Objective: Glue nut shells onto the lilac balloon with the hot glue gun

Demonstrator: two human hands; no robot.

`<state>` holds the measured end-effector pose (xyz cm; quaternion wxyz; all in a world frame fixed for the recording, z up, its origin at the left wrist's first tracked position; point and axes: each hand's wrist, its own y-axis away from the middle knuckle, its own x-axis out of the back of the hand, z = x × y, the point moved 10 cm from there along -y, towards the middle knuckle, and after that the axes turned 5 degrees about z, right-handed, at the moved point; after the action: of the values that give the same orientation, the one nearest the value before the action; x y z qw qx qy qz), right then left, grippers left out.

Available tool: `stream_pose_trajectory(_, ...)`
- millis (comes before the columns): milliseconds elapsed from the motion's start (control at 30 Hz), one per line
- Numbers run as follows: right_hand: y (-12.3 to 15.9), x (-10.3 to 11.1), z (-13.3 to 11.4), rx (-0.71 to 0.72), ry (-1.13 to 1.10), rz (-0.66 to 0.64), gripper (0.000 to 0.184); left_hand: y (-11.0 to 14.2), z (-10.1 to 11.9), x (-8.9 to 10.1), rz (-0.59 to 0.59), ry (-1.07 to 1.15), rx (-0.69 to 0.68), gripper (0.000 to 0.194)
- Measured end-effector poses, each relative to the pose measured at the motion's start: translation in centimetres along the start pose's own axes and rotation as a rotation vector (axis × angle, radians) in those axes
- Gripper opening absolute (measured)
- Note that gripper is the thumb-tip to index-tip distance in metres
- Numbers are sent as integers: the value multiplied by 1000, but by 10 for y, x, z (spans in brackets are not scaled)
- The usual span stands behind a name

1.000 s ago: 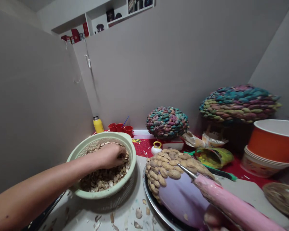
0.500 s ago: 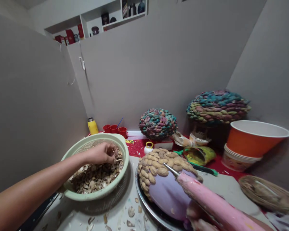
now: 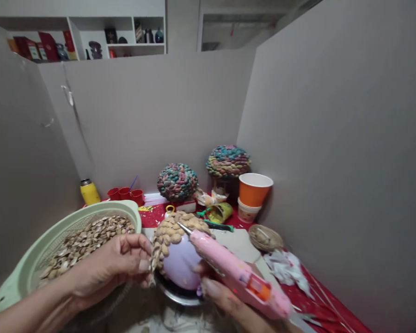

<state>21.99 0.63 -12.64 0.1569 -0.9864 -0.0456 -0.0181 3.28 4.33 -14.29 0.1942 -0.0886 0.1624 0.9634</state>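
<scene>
My right hand (image 3: 225, 296) is wrapped around a pink hot glue gun (image 3: 229, 263), whose metal nozzle points up and left over a lilac balloon (image 3: 180, 261). Rows of peanut shells (image 3: 175, 224) cover the balloon's top and left side; its front is bare. The balloon rests in a round metal bowl (image 3: 182, 299). At the balloon's left edge, my left hand (image 3: 125, 261) is closed, with peanut shells at its fingertips. Behind that forearm stands a pale green colander (image 3: 24, 266) full of loose shells.
Two balls covered in coloured shells (image 3: 177, 181) stand at the back. Red cups (image 3: 125, 193) and a yellow bottle (image 3: 89, 192) are back left. An orange paper bucket (image 3: 254, 190), a wicker basket (image 3: 266, 237) and crumpled white paper (image 3: 287, 268) lie right. Grey partitions enclose the table.
My left hand has come out of the colander and over to the balloon's left side. The view has turned right, and the glue gun stays in my right hand above the balloon.
</scene>
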Motion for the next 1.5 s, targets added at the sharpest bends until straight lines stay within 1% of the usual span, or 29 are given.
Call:
stream_pose_trajectory(67, -2, -10, -2, -16, -8, -71, 29, 0, -12, -18, -35, 47, 13, 24)
stream_pose_trajectory(167, -3, -22, 0, -12, -38, -171, 28, -5, -26, -37, -66, 90, 23, 25)
stream_pose_trajectory(267, -6, -27, 7, -56, -132, -171, 26, -12, -35, -49, -74, 110, 20, 28)
stream_pose_trajectory(400, -10, -30, 16, -105, -189, -132, 26, -18, -39, -60, -81, 133, -35, 28)
stream_pose_trajectory(467, -12, -28, 20, -111, -172, -104, 24, -20, -38, -60, -58, 126, -81, 29)
stream_pose_trajectory(533, -13, -25, 22, -112, -153, -83, 22, -20, -39, -56, -14, 108, -115, 34)
stream_pose_trajectory(667, -12, -27, 19, -109, -106, -107, 21, -19, -41, -48, 57, 59, -132, 42)
stream_pose_trajectory(767, -11, -30, 12, -32, -32, -140, 19, -16, -40, -47, 65, 34, -148, 42)
stream_pose_trajectory(833, -9, -31, 13, 20, 28, -159, 18, -13, -38, -47, 75, 11, -167, 38)
stream_pose_trajectory(933, -8, -28, 18, 87, 120, -139, 24, -11, -35, -44, 106, -22, -176, 34)
stream_pose_trajectory(1033, -7, -29, 14, 121, 137, -156, 23, -11, -36, -43, 115, -25, -171, 36)
stream_pose_trajectory(1100, -7, -31, 9, 80, 108, -188, 22, -11, -37, -43, 102, -5, -182, 35)
stream_pose_trajectory(1233, -9, -33, 8, -85, 7, -203, 25, -10, -40, -46, 53, 56, -198, 29)
stream_pose_trajectory(1333, -9, -34, 15, -162, -41, -213, 35, -10, -43, -49, 25, 103, -165, 27)
stream_pose_trajectory(1500, -6, -36, 35, -288, -83, -240, 49, -8, -43, -51, 32, 174, -128, 20)
